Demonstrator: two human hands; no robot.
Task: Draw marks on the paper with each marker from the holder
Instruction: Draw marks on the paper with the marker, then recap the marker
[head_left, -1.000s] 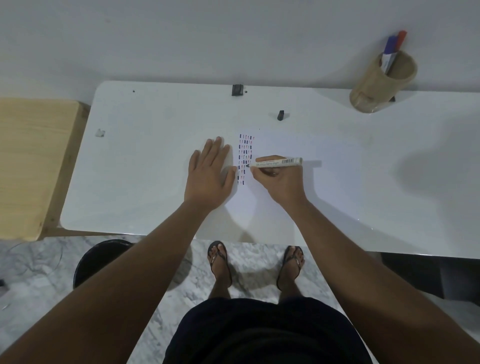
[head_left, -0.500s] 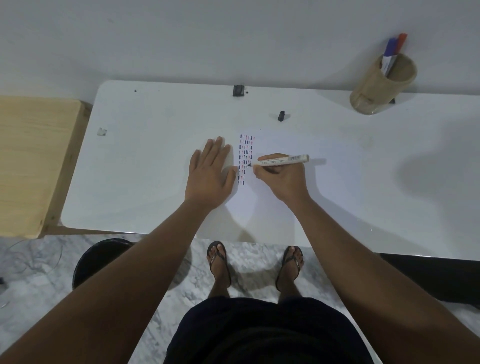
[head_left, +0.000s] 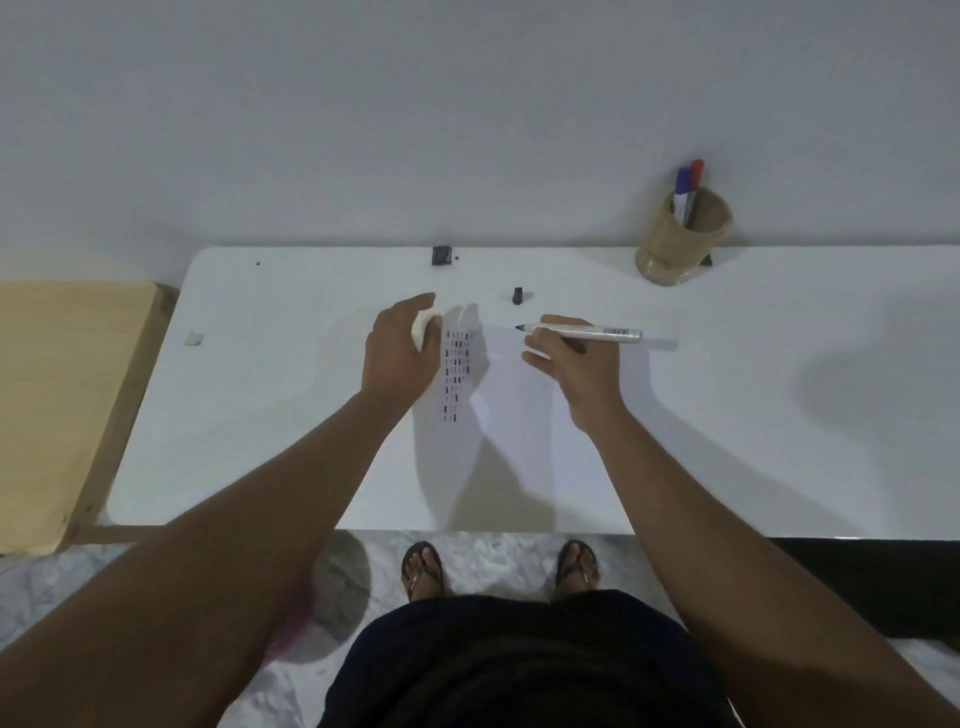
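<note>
Right hand (head_left: 576, 364) pinches black marker (head_left: 582, 331) above paper (head_left: 519, 415), tip clear of marks (head_left: 456, 374); left hand (head_left: 397, 353) open, lifting paper's far edge; cap (head_left: 517, 295) near; fetch it, press squarely; holder (head_left: 683, 239) far right.

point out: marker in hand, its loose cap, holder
marker (head_left: 582, 331): head view, mid barrel.
cap (head_left: 517, 295): head view, its black body on the table.
holder (head_left: 675, 244): head view, outer wall.

The tan wooden cylindrical holder (head_left: 684, 236) hides the lower barrels of its blue and red markers (head_left: 688, 189), and the left hand (head_left: 400, 345) covers the white paper's (head_left: 519, 415) left edge.
</note>
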